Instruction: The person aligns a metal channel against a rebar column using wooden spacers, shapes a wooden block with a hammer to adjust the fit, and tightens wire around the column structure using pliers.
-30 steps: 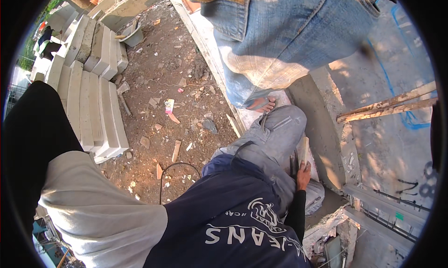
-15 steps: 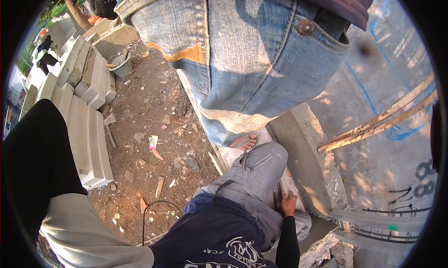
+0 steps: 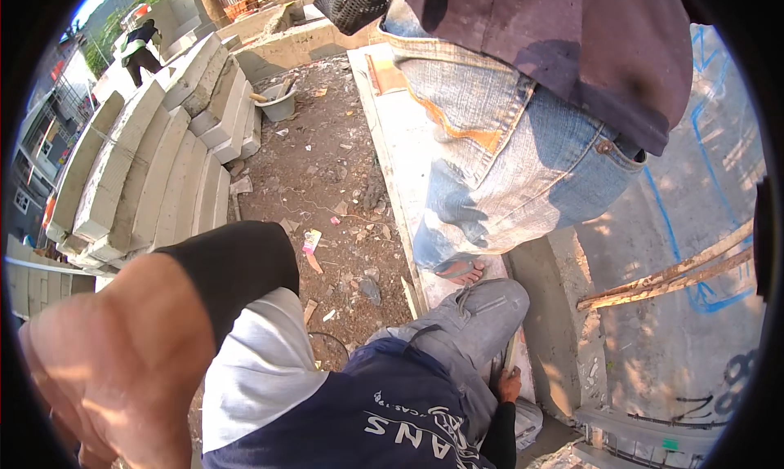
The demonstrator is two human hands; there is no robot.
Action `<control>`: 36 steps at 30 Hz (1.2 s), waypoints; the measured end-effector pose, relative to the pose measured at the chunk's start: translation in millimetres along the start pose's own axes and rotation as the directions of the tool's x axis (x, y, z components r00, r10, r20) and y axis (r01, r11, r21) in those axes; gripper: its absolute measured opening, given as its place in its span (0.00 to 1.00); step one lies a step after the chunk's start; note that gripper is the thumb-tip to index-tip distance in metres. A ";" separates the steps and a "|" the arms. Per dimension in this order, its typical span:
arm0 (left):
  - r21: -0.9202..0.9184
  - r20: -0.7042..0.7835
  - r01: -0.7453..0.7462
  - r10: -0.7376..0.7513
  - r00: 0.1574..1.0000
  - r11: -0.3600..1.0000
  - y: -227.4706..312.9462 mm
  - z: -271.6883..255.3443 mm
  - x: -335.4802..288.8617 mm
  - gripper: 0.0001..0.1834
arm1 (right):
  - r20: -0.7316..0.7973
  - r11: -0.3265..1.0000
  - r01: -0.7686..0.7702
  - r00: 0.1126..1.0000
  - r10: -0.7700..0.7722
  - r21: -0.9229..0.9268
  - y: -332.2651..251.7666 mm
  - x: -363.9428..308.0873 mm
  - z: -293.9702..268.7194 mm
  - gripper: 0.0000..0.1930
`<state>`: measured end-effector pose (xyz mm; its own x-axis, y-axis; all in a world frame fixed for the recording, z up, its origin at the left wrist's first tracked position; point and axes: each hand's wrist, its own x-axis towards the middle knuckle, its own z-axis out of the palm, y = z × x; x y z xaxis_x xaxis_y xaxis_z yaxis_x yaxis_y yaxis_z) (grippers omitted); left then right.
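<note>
The right hand (image 3: 510, 385) is low against the ledge (image 3: 400, 167), at the ledge's near end. Its fingers are curled round the lower end of a thin pale strip (image 3: 511, 353) that stands up along the ledge's edge; the strip is too small to tell what kind of tool it is. A black sleeve runs back from this hand, and the person's grey-trousered knee (image 3: 482, 306) is bent just left of it, pressing on the ledge. The left hand (image 3: 114, 371) is raised well left of the ledge, close to the lens and blurred. Its fingers hang downward with nothing seen in them, but whether they are apart or together cannot be told. On the ledge, just beyond the knee, another person stands in faded jeans (image 3: 490, 159), one sandalled foot (image 3: 461, 271) flat on the pale surface. Left of the ledge lies bare dirt (image 3: 327, 183) strewn with chips and scraps. Further left are stacked pale blocks (image 3: 147, 167), with a grey bucket (image 3: 280, 103) at their far end. Right of the ledge rises a grey wall (image 3: 694, 346) marked with blue lines, and two wooden slats (image 3: 670, 277) lean across it. Far beyond the blocks, a third person (image 3: 143, 48) bends over.
</note>
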<state>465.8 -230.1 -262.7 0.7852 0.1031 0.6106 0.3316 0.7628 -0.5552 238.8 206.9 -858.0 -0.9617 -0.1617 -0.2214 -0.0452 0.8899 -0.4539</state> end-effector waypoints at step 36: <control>0.992 -0.074 -0.107 -0.389 -0.918 0.064 207.5 -20.0 -219.9 0.48 | 0.419 0.723 0.479 0.863 -0.283 -0.498 -282.0 54.5 -337.7 0.34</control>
<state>372.3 -107.2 -523.4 -0.8113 -0.4386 -0.3866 -0.5818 0.6712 0.4593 107.8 91.1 -450.6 -0.7033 -0.5703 -0.4243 -0.6282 0.7781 -0.0046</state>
